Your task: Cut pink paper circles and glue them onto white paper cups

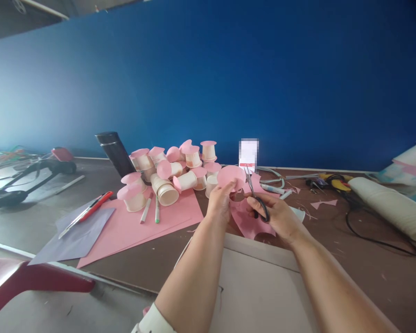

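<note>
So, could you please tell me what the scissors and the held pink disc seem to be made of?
Scissors: the slim, fairly dull grey blades look like metal; the smooth black handle is probably plastic. Pink disc: likely matte paper or thin card, being flat, thin and glare-free.

Blue wall point(208, 69) (paler leftward); brown table point(374, 286); red chair point(52, 277).

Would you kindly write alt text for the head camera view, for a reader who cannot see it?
A person's left hand holds a pink paper disc while the right hand holds black-handled scissors beside it. To the left, paper cups, many capped with pink discs, cluster near pink sheets, before a blue wall.
</note>
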A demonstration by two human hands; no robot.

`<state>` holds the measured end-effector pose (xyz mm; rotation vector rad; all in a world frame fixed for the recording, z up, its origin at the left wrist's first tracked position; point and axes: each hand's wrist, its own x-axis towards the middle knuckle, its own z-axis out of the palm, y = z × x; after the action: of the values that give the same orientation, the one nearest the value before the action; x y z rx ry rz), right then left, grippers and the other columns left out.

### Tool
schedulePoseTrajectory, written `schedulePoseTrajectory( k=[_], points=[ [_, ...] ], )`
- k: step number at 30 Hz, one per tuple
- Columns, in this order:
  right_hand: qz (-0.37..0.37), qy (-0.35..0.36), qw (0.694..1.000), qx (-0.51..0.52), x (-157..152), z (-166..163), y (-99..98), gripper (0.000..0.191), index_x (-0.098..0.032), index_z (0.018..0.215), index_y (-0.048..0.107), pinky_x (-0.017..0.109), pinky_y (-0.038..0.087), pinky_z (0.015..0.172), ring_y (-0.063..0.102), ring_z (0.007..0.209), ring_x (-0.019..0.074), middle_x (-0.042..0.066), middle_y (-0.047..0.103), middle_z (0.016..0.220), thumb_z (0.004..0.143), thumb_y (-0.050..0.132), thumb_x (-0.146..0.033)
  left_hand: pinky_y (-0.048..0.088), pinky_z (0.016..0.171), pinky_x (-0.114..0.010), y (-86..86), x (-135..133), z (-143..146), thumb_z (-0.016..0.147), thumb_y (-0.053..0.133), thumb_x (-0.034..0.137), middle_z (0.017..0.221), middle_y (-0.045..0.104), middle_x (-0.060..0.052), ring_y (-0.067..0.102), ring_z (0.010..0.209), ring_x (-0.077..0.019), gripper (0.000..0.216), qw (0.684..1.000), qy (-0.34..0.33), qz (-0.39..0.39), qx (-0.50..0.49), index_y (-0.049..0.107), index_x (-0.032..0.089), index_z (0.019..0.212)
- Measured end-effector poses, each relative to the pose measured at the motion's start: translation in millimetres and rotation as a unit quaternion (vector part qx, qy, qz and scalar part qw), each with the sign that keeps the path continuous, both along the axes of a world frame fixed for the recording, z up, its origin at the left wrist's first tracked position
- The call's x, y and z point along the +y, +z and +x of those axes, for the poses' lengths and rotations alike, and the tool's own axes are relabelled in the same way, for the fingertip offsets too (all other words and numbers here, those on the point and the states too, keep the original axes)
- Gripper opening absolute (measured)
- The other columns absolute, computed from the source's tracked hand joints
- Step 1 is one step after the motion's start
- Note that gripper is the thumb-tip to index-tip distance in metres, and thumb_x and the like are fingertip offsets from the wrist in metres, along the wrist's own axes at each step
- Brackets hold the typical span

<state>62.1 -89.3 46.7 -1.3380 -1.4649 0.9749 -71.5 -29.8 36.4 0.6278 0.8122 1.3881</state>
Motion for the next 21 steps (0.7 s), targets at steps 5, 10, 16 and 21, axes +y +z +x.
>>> schedulePoseTrajectory(
  k=[5, 10, 16, 21],
  points=[
    [-0.009, 0.005, 1.000, -0.007, 0.7, -4.2, -1.7, 0.052, -0.021, 0.106, 0.073, 0.031, 0.049, 0.073, 0.063, 0.077, 0.0201, 0.003, 0.069, 0.080, 0.079, 0.063, -0.064, 0.045, 0.052, -0.023, -0.9, 2.1, 2.0, 0.068, 0.077, 0.027, 0.065, 0.063, -0.002, 0.056, 0.053, -0.0112, 0.025, 0.998, -0.042, -0.012, -0.053, 0.064, 0.010, 0.082],
    [-0.003, 0.000, 1.000, 0.010, 2.6, -6.6, -6.7, 0.049, -0.020, 0.092, 0.072, 0.032, 0.047, 0.076, 0.062, 0.080, 0.0210, 0.004, 0.069, 0.081, 0.080, 0.061, -0.066, 0.047, 0.053, -0.022, 5.4, 1.1, 3.7, 0.076, 0.070, 0.018, 0.067, 0.065, -0.004, 0.059, 0.054, -0.0112, 0.011, 0.994, -0.035, -0.041, -0.097, 0.064, 0.011, 0.082],
    [-0.004, -0.001, 1.000, 0.010, 1.9, -8.0, -5.3, 0.048, -0.020, 0.075, 0.067, 0.031, 0.046, 0.073, 0.060, 0.074, 0.0195, 0.004, 0.068, 0.076, 0.080, 0.059, -0.067, 0.052, 0.063, -0.023, 8.4, -2.8, 2.7, 0.080, 0.066, 0.016, 0.072, 0.067, -0.007, 0.063, 0.061, -0.0128, 0.008, 0.988, -0.052, -0.054, -0.132, 0.065, 0.011, 0.086],
    [-0.010, 0.016, 0.999, 0.028, 3.9, -7.6, -10.2, 0.047, -0.020, 0.079, 0.069, 0.031, 0.047, 0.070, 0.061, 0.074, 0.0198, 0.004, 0.069, 0.078, 0.080, 0.060, -0.066, 0.053, 0.063, -0.023, 5.7, -2.1, 3.5, 0.078, 0.068, 0.015, 0.075, 0.068, -0.008, 0.064, 0.062, -0.0131, 0.012, 0.988, -0.043, -0.056, -0.139, 0.065, 0.010, 0.088]
  ],
)
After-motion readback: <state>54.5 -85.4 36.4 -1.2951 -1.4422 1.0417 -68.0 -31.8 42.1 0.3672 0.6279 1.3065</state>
